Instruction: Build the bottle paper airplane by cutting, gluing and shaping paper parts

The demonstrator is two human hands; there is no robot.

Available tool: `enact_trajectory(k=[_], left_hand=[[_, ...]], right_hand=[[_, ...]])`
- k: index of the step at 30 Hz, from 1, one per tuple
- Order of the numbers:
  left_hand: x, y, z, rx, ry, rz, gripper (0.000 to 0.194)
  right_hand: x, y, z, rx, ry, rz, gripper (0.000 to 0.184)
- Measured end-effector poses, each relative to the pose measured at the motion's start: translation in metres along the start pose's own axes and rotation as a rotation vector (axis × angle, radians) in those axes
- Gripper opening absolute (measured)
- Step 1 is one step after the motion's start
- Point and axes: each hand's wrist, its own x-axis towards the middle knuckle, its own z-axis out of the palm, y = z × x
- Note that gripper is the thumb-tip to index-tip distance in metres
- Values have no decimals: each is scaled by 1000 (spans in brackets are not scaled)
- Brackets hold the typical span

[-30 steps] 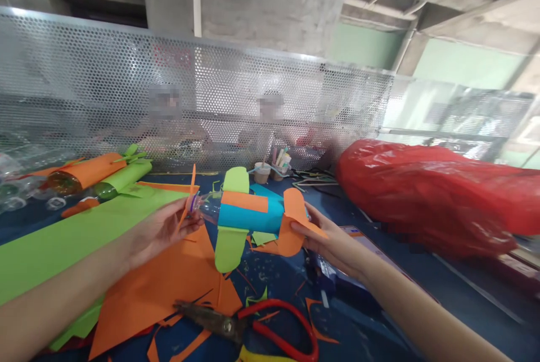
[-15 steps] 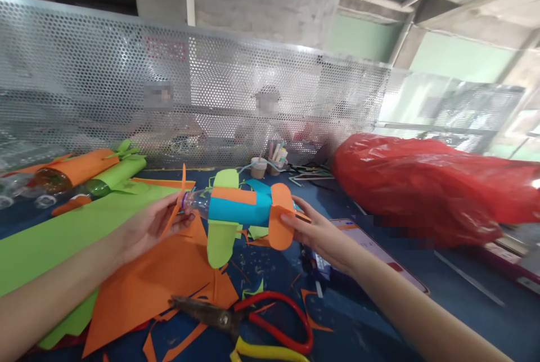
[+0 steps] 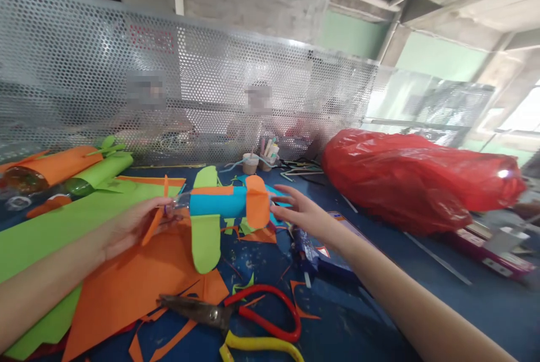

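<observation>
A toy plane (image 3: 219,204), made from a clear plastic bottle wrapped in blue paper, lies level above the table. It has green paper wings (image 3: 206,245), an orange strip on top and an orange tail piece (image 3: 257,204). Around its capped neck, behind the orange propeller (image 3: 152,227), my left hand (image 3: 134,221) is closed. My right hand (image 3: 304,213) is beside the tail end with fingers stretched and apart; whether a fingertip touches the blue paper there is unclear. Below the plane lie scissors (image 3: 219,315) with one red and one yellow handle.
Green sheets (image 3: 95,204) and orange sheets (image 3: 139,280) with scraps cover the left. Paper-wrapped bottles (image 3: 63,168) lie at the back left. Cups of pens (image 3: 268,156) stand behind. A phone (image 3: 346,227) and a red plastic bag (image 3: 400,176) are on the right. People sit beyond the perforated screen.
My right hand has loosened from the tail, its fingers now spread beside it. My left hand keeps its hold on the neck. The whole view has shifted, moving things leftward.
</observation>
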Motion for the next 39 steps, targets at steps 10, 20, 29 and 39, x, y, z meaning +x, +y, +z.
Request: enact_trajectory(k=[10,20,29,39], left_hand=[[11,-5,-18,33,142,16,27],[10,-6,-14,41,203,44,26],[-1,2,-3,71,193,23,23],[4,-4,-10,125,178,54,22]], right_hand=[[-3,4,-23,-702,-84,-154,15],[-8,-3,5,-999,-142,-205,31],[-9,4,13,-1009,-207,-270,32],[-11,-7,7,-884,-157,-288,14]])
